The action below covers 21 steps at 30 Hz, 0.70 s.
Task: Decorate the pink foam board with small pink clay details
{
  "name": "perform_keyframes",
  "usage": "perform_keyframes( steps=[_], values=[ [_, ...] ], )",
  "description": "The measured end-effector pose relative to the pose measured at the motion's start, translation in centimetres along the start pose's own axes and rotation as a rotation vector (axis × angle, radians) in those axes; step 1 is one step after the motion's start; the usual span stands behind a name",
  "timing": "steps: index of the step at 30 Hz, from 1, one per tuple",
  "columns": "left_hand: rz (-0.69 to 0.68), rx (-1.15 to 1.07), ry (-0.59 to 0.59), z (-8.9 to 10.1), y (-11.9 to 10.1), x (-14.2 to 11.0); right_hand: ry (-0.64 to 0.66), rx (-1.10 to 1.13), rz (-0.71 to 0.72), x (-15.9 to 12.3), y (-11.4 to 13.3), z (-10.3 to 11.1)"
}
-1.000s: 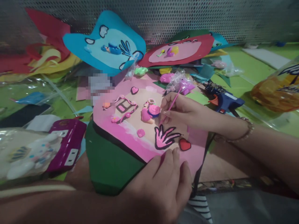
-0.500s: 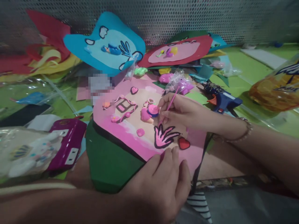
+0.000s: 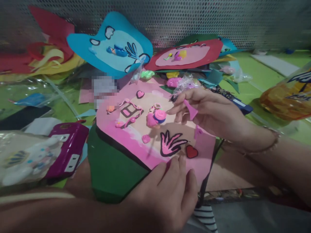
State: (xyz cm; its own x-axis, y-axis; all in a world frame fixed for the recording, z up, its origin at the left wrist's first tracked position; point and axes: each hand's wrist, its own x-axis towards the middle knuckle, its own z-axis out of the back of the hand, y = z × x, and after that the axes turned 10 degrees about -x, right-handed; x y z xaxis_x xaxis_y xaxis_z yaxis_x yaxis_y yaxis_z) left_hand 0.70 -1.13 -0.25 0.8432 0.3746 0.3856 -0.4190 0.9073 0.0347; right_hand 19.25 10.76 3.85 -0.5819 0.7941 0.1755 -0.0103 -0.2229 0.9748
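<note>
My right hand (image 3: 206, 113) is closed on a pink modelling tool (image 3: 190, 110); its flared end shows between the fingers. The hand hovers over the right part of a pink card picture (image 3: 206, 142), beside a pink clay snail-like figure (image 3: 156, 117) with a coiled shell. My left hand (image 3: 165, 191) lies on the card's near edge, fingers resting on top. Near its fingertips are a black-outlined pink plant shape (image 3: 171, 144) and a red heart (image 3: 191, 151). Further left on the card are a clay-edged frame shape (image 3: 130, 111) and a small pink heart (image 3: 140, 94).
Green card (image 3: 109, 171) lies under the picture. A blue picture (image 3: 82, 45) and a red one (image 3: 215, 48) lean at the back. Bagged clay (image 3: 173, 82), a dark blue tool (image 3: 239, 103), an orange-filled bag (image 3: 282, 97) and a purple-topped pouch (image 3: 70, 145) lie around.
My right hand has lifted and shifted right, away from the pink clay figure, turning the tool so its flared end shows. My left hand stays in nearly the same place.
</note>
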Motion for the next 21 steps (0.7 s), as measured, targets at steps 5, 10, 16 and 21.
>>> perform_keyframes(
  steps=[5, 10, 16, 21],
  values=[
    [0.06, 0.008, 0.008, 0.2, -0.5, 0.1, -0.048, -0.528, 0.138, 0.1, -0.4, 0.3],
    [0.061, 0.002, -0.013, -0.1, -0.3, 0.1, -0.039, -0.674, 0.2, 0.1, -0.8, 0.1],
    [0.009, 0.036, -0.14, -1.1, 0.0, 0.0, -0.06, -0.607, 0.149, -0.1, -1.1, -0.3],
    [0.104, -0.026, -0.019, -0.3, -0.5, 0.1, -0.003, -0.828, 0.276, -0.2, -0.9, -0.4]
  ],
)
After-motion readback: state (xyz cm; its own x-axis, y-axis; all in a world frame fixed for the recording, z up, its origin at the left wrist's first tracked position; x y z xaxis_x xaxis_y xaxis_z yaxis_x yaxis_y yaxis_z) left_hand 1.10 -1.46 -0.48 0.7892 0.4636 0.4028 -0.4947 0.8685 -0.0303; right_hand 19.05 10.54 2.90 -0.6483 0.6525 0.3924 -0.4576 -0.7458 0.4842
